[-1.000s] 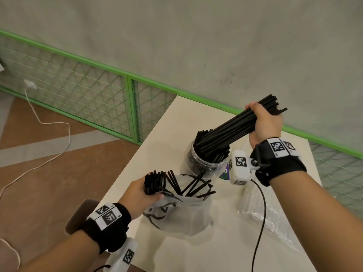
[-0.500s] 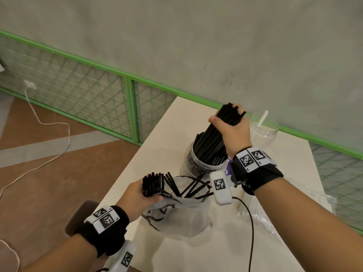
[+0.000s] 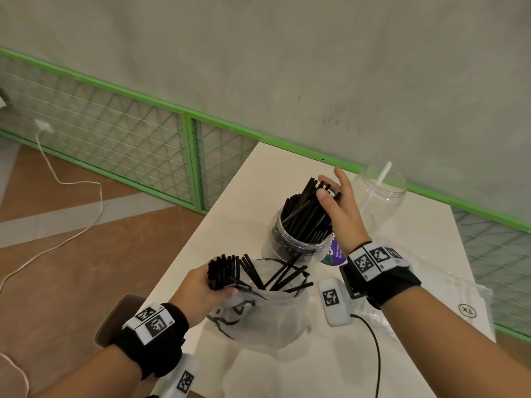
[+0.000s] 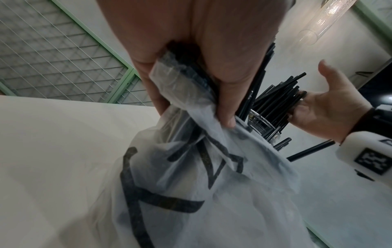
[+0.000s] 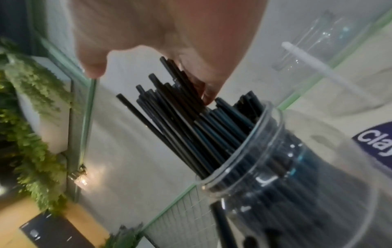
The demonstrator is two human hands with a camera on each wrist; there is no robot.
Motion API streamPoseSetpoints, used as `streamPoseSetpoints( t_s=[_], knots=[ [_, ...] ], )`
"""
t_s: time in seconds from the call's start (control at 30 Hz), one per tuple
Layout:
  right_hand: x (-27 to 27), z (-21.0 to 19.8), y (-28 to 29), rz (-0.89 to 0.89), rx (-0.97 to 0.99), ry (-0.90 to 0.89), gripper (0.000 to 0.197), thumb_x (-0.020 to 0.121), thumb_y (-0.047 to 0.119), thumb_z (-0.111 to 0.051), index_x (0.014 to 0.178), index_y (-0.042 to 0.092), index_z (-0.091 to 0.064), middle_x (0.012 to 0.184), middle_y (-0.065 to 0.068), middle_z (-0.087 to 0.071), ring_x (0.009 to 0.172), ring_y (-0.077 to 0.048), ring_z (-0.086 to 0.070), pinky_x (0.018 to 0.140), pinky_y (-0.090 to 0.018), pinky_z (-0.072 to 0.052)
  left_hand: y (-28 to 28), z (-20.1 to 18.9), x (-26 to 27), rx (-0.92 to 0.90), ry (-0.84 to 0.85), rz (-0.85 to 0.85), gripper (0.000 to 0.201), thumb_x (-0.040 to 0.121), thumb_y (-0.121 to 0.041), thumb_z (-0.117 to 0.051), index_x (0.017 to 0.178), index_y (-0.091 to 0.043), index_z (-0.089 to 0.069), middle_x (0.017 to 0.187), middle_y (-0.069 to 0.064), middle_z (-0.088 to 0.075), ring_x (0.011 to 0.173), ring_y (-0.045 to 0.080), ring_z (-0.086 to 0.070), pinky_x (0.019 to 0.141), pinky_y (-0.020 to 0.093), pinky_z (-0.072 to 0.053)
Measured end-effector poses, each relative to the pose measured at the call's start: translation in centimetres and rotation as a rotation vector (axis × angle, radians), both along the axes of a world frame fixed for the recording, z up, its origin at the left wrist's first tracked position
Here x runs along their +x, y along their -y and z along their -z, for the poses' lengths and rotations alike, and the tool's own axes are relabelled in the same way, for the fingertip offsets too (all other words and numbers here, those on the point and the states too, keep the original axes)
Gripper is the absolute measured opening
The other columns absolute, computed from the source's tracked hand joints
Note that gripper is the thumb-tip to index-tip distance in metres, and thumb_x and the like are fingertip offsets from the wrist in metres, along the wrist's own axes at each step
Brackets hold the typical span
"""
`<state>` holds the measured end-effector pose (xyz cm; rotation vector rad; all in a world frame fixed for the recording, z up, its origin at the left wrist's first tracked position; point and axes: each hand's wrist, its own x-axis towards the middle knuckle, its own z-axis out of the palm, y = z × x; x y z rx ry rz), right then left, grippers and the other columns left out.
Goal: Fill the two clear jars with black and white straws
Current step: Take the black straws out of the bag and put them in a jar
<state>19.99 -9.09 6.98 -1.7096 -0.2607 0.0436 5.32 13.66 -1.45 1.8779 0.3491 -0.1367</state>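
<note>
Grey wall and green mesh railing back the pale worktop [image 3: 247, 202]. The left hand [image 3: 198, 291] keeps a tight grip on a bunch of black straws [image 3: 222, 271] and the plastic bag [image 3: 267, 317], probably to hold its mouth up. The near jar [image 3: 298, 239] brims with black straws; the far jar [image 3: 379, 196] holds one white straw [image 3: 383, 172]. A second ago the right hand [image 3: 339, 208] clutched a bundle; now its grip is wide, fingers spread against the jarred straws.

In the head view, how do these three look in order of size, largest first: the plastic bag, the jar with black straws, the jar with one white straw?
1. plastic bag, clearly largest.
2. jar with black straws and jar with one white straw: they look alike; the second stands farther from the camera, so no ranking.
</note>
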Motion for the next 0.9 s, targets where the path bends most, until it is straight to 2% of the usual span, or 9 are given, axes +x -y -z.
streamPoseSetpoints(
  t_s=[0.1,0.13,0.23,0.37,0.47,0.53,0.63,0.77,0.9],
  knots=[
    [0.3,-0.6,-0.9,-0.029,-0.247,0.181,0.078,0.078,0.051,-0.063,0.144,0.029,-0.029,0.142,0.008,-0.045,0.126,-0.001,-0.043,0.106,-0.019,-0.033,0.1,-0.2,-0.1,0.0,-0.005,0.011,0.023,0.074,-0.008,-0.077,0.086,-0.023,-0.064,0.085,-0.003,-0.069,0.081,0.008,-0.062,0.068,0.016,-0.044],
    [0.6,-0.8,-1.1,-0.065,-0.414,0.286,0.076,0.08,0.048,-0.066,0.143,0.026,-0.031,0.143,0.006,-0.043,0.127,-0.004,-0.042,0.106,-0.018,-0.032,0.1,-0.3,-0.1,-0.002,-0.006,0.015,0.023,0.075,-0.008,-0.076,0.087,-0.023,-0.064,0.085,-0.004,-0.069,0.081,0.007,-0.061,0.068,0.015,-0.043],
    [1.6,-0.4,-2.0,-0.165,-0.803,0.479,0.06,0.085,0.038,-0.066,0.137,0.018,-0.043,0.139,-0.002,-0.043,0.126,-0.017,-0.044,0.107,-0.033,-0.039,0.3,-0.4,-0.2,-0.001,-0.006,0.014,0.022,0.075,-0.008,-0.076,0.086,-0.022,-0.064,0.084,-0.003,-0.068,0.08,0.007,-0.06,0.066,0.014,-0.042],
    [2.5,0.0,-2.7,-0.175,-0.841,0.509,0.037,0.086,0.026,-0.067,0.118,0.008,-0.058,0.118,-0.009,-0.05,0.108,-0.025,-0.051,0.096,-0.03,-0.042,0.2,-0.5,-0.3,0.013,0.0,0.013,0.023,0.075,-0.008,-0.076,0.084,-0.024,-0.063,0.082,-0.005,-0.067,0.079,0.006,-0.059,0.066,0.016,-0.042],
    [2.6,-0.2,-3.0,-0.119,-0.761,0.62,0.027,0.085,0.017,-0.068,0.106,0.002,-0.061,0.107,-0.012,-0.054,0.098,-0.025,-0.054,0.088,-0.024,-0.038,0.3,-0.7,-0.3,0.017,0.003,0.023,0.023,0.075,-0.008,-0.076,0.084,-0.024,-0.063,0.081,-0.006,-0.067,0.078,0.002,-0.059,0.065,0.012,-0.041],
    [2.7,-0.1,-2.8,-0.063,-0.725,0.626,0.025,0.084,0.014,-0.068,0.105,0.001,-0.061,0.104,-0.013,-0.056,0.097,-0.026,-0.054,0.089,-0.025,-0.04,0.3,-0.7,-0.3,0.015,-0.001,0.022,0.022,0.075,-0.008,-0.076,0.084,-0.024,-0.063,0.082,-0.005,-0.067,0.078,0.003,-0.059,0.064,0.012,-0.041],
    [2.8,1.2,-2.2,-0.05,-0.894,0.554,0.041,0.084,0.021,-0.069,0.12,0.005,-0.057,0.118,-0.013,-0.056,0.111,-0.031,-0.049,0.1,-0.042,-0.04,0.2,-0.6,-0.3,0.015,-0.004,0.019,0.021,0.075,-0.008,-0.076,0.084,-0.023,-0.063,0.082,-0.004,-0.068,0.079,0.007,-0.06,0.066,0.017,-0.043],
    [2.8,1.9,-1.6,-0.039,-0.942,0.617,0.073,0.083,0.024,-0.069,0.145,0.015,-0.031,0.147,-0.009,-0.037,0.134,-0.029,-0.034,0.113,-0.044,-0.028,0.0,-0.4,-0.2,0.019,-0.011,0.021,0.021,0.074,-0.01,-0.077,0.084,-0.023,-0.064,0.083,-0.001,-0.068,0.081,0.011,-0.062,0.069,0.02,-0.044],
    [3.3,2.0,-1.7,-0.23,-1.251,0.583,0.055,0.098,0.044,-0.034,0.147,0.021,-0.029,0.155,-0.001,-0.029,0.145,-0.024,-0.019,0.119,-0.045,-0.012,-0.2,0.0,-0.1,0.029,-0.038,0.009,0.022,0.075,-0.013,-0.077,0.084,-0.027,-0.063,0.084,-0.004,-0.069,0.083,0.012,-0.062,0.07,0.022,-0.044]
  ],
)
